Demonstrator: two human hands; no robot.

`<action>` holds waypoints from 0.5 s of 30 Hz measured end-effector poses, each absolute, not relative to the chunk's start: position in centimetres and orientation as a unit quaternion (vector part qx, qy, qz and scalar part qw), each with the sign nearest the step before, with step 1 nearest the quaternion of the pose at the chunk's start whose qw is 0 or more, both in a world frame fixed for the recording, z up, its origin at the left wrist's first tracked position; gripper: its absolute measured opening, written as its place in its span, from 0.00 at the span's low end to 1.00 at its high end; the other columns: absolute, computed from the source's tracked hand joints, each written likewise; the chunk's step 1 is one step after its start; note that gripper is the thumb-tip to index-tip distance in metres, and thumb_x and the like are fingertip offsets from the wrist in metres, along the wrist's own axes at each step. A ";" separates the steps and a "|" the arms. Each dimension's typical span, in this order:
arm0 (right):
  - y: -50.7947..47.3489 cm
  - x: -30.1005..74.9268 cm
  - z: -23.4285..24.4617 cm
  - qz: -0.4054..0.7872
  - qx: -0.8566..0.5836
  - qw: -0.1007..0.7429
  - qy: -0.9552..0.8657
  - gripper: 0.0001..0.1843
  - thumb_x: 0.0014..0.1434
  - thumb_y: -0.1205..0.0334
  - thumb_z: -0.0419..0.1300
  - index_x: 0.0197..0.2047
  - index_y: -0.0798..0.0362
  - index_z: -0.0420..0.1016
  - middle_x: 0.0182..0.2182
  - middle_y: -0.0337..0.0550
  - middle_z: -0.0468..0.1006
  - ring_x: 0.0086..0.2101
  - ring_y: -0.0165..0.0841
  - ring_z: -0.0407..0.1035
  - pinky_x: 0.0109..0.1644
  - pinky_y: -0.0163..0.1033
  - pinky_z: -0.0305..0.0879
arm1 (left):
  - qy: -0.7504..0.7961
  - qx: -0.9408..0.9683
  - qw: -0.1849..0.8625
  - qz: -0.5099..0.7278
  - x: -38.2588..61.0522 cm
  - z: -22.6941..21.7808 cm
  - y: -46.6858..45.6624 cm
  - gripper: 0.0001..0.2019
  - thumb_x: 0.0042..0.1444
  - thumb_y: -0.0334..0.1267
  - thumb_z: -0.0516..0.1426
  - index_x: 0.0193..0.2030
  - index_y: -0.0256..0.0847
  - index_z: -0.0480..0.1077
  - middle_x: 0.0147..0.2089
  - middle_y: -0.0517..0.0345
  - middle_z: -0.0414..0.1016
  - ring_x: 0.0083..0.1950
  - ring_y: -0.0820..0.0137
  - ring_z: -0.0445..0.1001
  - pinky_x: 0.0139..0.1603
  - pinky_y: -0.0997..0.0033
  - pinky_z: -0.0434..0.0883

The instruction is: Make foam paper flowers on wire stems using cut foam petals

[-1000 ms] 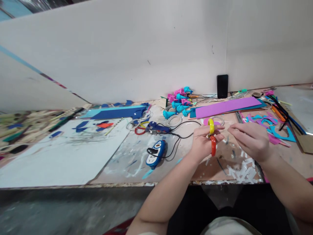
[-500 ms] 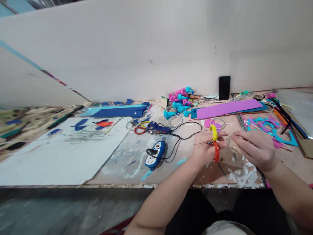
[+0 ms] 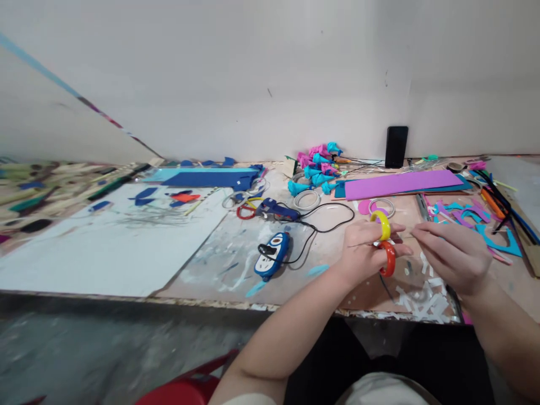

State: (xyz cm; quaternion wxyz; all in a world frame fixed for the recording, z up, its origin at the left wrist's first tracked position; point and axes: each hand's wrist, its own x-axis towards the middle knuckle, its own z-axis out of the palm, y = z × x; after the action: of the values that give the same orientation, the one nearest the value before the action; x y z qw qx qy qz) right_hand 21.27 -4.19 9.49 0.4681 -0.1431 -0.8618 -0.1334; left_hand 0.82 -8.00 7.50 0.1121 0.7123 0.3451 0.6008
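Note:
A pair of scissors with one yellow and one red loop handle (image 3: pixel 387 259) is in my left hand (image 3: pixel 360 247), which is closed around it. The loops point towards my right hand, and my palm and fingers hide the blades. Close by, my right hand (image 3: pixel 455 256) is closed in a pinch, its fingertips a little apart from the left ones. Something thin and pale seems to lie between the two hands, too small to name. Below them, white paper scraps (image 3: pixel 426 301) are heaped at the table edge. A white ring (image 3: pixel 382 208) lies just beyond the handles.
Blue-and-white device with a black cord (image 3: pixel 272 256) lies left of my hands. Pink and blue flower-like pieces (image 3: pixel 314 169) are bunched behind it. A purple sheet (image 3: pixel 403 184), a phone (image 3: pixel 396 146) against the wall, foam offcuts (image 3: pixel 500 239) and a white board (image 3: pixel 126 253) surround the area.
The view has shifted slightly, so hands and table items appear a little further right. Both hands keep nearly the same pose, the scissors still held in the left.

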 end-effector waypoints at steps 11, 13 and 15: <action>-3.5 21.1 8.9 -0.121 -0.144 0.468 -0.864 0.19 0.57 0.78 0.68 0.50 0.53 0.80 0.42 0.50 0.86 0.40 0.39 0.82 0.45 0.42 0.78 | 0.331 0.738 0.040 0.586 -0.1 7.2 -7.2 0.03 0.59 0.36 0.63 0.36 0.41 0.76 0.31 0.57 0.83 0.32 0.69 0.81 0.39 0.68 0.75; -3.4 20.7 9.1 -0.117 -0.144 0.474 -0.861 0.18 0.58 0.77 0.67 0.50 0.52 0.80 0.41 0.49 0.86 0.40 0.38 0.82 0.44 0.41 0.78 | 0.323 0.740 0.054 0.588 -0.5 7.2 -7.2 0.03 0.60 0.37 0.64 0.36 0.42 0.78 0.29 0.58 0.83 0.32 0.70 0.81 0.39 0.69 0.73; -3.3 20.4 9.4 -0.107 -0.146 0.477 -0.860 0.15 0.60 0.75 0.66 0.49 0.51 0.80 0.42 0.47 0.86 0.40 0.37 0.82 0.44 0.39 0.78 | 0.317 0.737 0.081 0.592 -0.9 7.3 -7.2 0.03 0.60 0.38 0.64 0.37 0.42 0.79 0.30 0.58 0.82 0.31 0.71 0.80 0.38 0.69 0.72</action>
State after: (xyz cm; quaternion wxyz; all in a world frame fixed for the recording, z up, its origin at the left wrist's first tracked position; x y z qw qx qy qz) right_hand 20.38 -3.32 9.44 0.4773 -0.1460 -0.8599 -0.1072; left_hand -0.86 -7.25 7.31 0.0810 0.7365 0.3167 0.5922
